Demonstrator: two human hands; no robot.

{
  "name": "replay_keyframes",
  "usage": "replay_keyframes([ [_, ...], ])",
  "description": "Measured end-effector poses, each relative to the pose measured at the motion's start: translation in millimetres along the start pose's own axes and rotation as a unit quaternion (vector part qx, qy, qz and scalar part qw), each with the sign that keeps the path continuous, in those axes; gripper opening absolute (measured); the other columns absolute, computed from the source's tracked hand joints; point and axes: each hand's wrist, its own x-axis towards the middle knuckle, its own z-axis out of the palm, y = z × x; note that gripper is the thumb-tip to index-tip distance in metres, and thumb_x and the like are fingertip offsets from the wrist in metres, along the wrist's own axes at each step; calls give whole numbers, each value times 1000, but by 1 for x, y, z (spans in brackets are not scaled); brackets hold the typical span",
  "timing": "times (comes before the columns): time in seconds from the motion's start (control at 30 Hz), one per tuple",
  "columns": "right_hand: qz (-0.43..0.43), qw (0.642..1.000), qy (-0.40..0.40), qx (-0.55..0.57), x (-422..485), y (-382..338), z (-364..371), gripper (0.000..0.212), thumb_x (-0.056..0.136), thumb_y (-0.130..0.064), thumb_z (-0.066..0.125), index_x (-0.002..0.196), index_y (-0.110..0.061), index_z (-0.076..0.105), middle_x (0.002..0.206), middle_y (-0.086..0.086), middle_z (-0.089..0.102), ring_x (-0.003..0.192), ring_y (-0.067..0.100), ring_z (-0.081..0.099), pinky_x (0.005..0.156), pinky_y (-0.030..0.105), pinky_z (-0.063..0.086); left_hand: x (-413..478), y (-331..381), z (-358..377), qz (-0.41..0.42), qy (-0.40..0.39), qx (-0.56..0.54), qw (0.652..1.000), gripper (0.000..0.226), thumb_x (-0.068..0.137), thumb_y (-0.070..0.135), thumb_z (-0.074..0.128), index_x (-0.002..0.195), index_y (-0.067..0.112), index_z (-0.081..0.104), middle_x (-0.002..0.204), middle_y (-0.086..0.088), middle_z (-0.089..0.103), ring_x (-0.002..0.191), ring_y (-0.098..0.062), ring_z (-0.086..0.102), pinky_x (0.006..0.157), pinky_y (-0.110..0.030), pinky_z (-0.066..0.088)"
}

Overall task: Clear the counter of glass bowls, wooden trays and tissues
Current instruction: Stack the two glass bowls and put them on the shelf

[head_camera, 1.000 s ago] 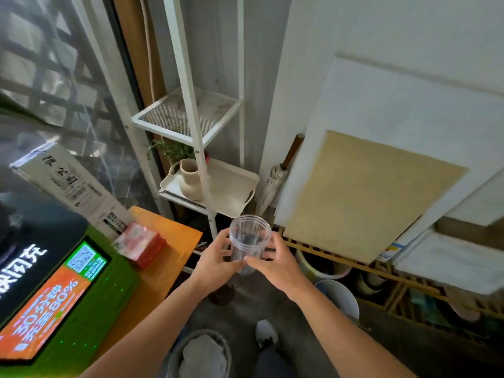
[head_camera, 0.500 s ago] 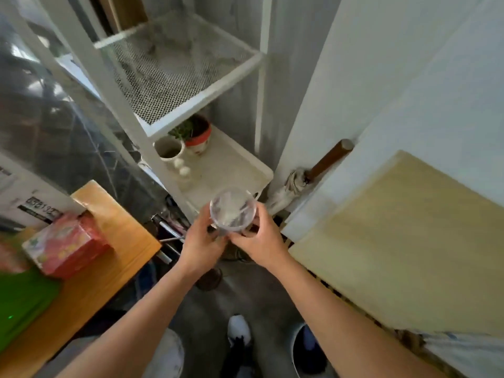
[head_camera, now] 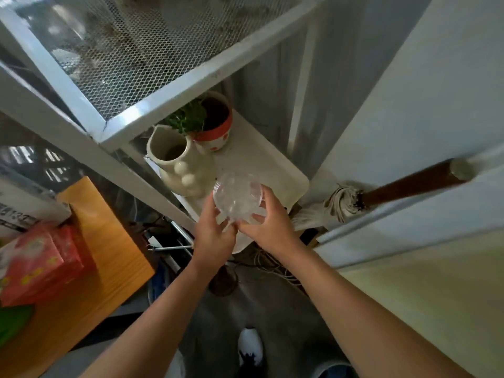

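Note:
A clear glass bowl (head_camera: pixel 236 195), deep like a cup, is held between both hands with its mouth facing up towards me. My left hand (head_camera: pixel 212 236) grips its left side and my right hand (head_camera: pixel 268 224) grips its right side and base. The bowl hovers just above the front edge of a white tray (head_camera: pixel 275 170) on the lower level of a white metal shelf unit. A red tissue box (head_camera: pixel 41 261) lies on the orange wooden counter (head_camera: pixel 95 271) at the left.
On the white tray stand a cream ceramic jug (head_camera: pixel 180 165) and a red-and-white plant pot (head_camera: pixel 215 126). A mesh shelf (head_camera: pixel 141 47) hangs overhead. A folded umbrella with a brown handle (head_camera: pixel 395 189) leans at the right beside white boards (head_camera: pixel 436 105).
Both hands carried the glass bowl forward and lower towards the white tray. The view closed in on the shelf unit and tilted down; the counter slid off to the left.

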Motion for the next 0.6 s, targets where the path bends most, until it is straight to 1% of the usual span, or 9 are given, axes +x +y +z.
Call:
replay_keyframes([
  [0.03,-3,1000,-2,-5,4,2,0,68,71,-33,82,122,-55,43,124,-30,50,117,-14,47,84,7,47,3,-3,2,-13,8,-3,1000,72,86,-7,68,145,26,42,129,25,56,122,4,53,88,-12,51],
  [0.1,-14,1000,-6,-15,12,5,-1,75,70,-36,81,135,-40,42,132,-19,50,121,-7,48,89,12,47,9,-9,8,-28,22,-2,999,74,85,-8,67,143,30,42,123,30,56,120,8,53,85,-8,50],
  [0.13,-19,1000,-8,-19,16,6,-2,77,69,-36,80,136,-38,42,133,-18,50,121,-5,49,91,14,47,11,-11,11,-33,28,-2,999,74,85,-8,67,143,28,42,122,31,56,119,8,53,83,-6,49],
  [0.2,-25,999,-8,-26,22,6,-7,74,69,-36,80,132,-41,43,129,-22,50,121,-7,48,92,15,46,15,-12,18,-35,40,-8,999,73,84,-8,68,144,26,43,124,27,55,119,10,51,81,-3,46],
  [0.33,-8,1000,-6,-28,32,12,-15,74,71,-27,81,125,-55,38,121,-35,47,114,-22,43,84,1,42,24,-17,32,-40,44,-26,998,73,85,-8,66,144,28,43,128,23,54,119,12,50,81,-3,46],
  [0.4,1,1000,-17,-25,36,18,-19,75,73,-23,82,129,-50,40,124,-29,48,112,-25,43,83,-3,40,26,-19,37,-41,44,-30,998,74,85,-8,65,144,29,42,128,26,53,117,14,49,83,-3,46],
  [0.5,6,999,-30,-19,41,23,-21,78,75,-19,83,140,-35,41,136,-14,48,117,-13,46,87,2,42,29,-24,40,-36,38,-32,998,75,85,-8,64,145,31,41,125,34,52,119,15,48,84,-1,43],
  [0.53,7,999,-31,-19,41,24,-21,80,75,-19,83,142,-33,40,138,-12,47,120,-8,46,89,3,42,30,-26,40,-41,34,-35,998,76,85,-8,65,144,33,40,123,39,51,119,16,47,84,-1,44],
  [0.6,4,999,-29,-19,41,26,-20,81,75,-19,83,142,-34,39,139,-14,45,122,-6,44,88,2,41,31,-27,40,-46,32,-32,998,78,84,-6,65,143,37,38,120,46,49,118,18,46,81,-1,45],
])
